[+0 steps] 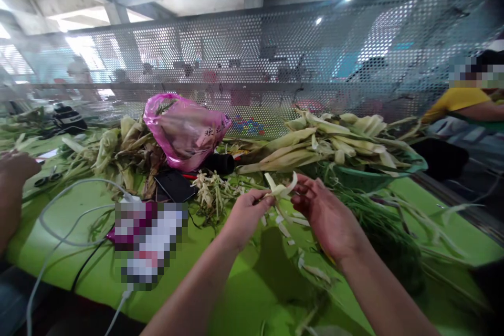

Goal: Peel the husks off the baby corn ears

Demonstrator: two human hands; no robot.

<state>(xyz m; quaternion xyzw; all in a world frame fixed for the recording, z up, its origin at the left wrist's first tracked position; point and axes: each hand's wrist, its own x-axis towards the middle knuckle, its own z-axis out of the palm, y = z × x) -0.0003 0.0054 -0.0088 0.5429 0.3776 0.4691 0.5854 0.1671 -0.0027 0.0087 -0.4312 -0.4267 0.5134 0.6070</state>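
As one looks across the room, a perforated metal screen (236, 71) spans the far side, standing behind a bright green table (232, 294). To the right, beyond the table's edge, is a person in a yellow top (459, 100). On the table, pale husks (334, 139) are heaped over a green basket (370, 181); left of centre sits a pink plastic bag (183, 131), with a second pile of husks (118, 149) beside it. Thin green strands (386, 236) lie near the right forearm. Above the middle of the table, the left hand (244, 218) and the right hand (331, 223) face each other. A flat black object (175, 185) lies before the bag. Between the hands is a small husk piece (279, 190): the left thumb and fingers pinch it, while the right fingers, half curled, are at its curling end; whether they grip it, I cannot tell. Pale scraps (284, 229) lie beneath.
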